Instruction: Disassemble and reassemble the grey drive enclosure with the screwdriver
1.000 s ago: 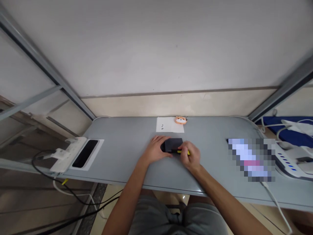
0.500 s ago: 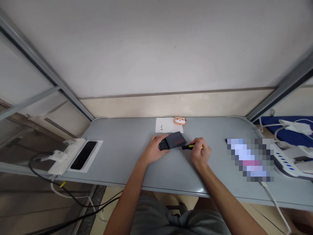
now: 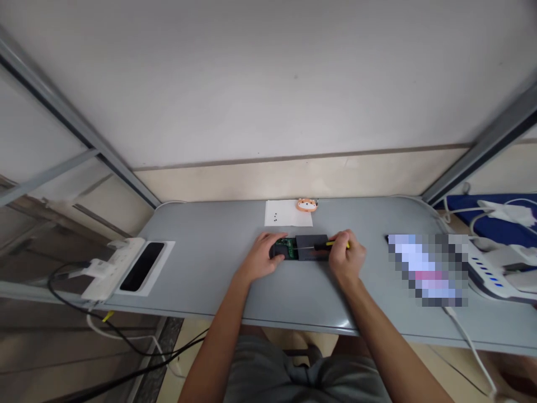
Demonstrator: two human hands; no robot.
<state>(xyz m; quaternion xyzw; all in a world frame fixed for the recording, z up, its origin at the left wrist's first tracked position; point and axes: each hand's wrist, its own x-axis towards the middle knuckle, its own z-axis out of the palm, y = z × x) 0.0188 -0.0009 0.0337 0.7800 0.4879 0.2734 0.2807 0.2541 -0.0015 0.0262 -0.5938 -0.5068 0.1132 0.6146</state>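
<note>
A dark rectangular device (image 3: 311, 247) lies level on the grey table, its cover shifted to the right so a green circuit board (image 3: 289, 247) shows at the left. My left hand (image 3: 262, 257) grips the device's left end between thumb and fingers. My right hand (image 3: 347, 256) is closed round the black and yellow handle of a screwdriver (image 3: 323, 245), at the device's right end. The screwdriver's thin shaft points left over the cover, with its tip by the circuit board. Behind the device, several tiny dark screws (image 3: 276, 217) rest on white paper (image 3: 289, 214).
An orange animal-faced case (image 3: 307, 205) sits on the paper. At the left are a black-screened phone (image 3: 145, 267) and a white power strip (image 3: 113, 268) with cables. A pixelated screen (image 3: 425, 271) and a charging hub (image 3: 489, 274) stand at the right.
The device has turned from slanted to level, and more of its circuit board shows. The screwdriver has moved from beside the cover to over it.
</note>
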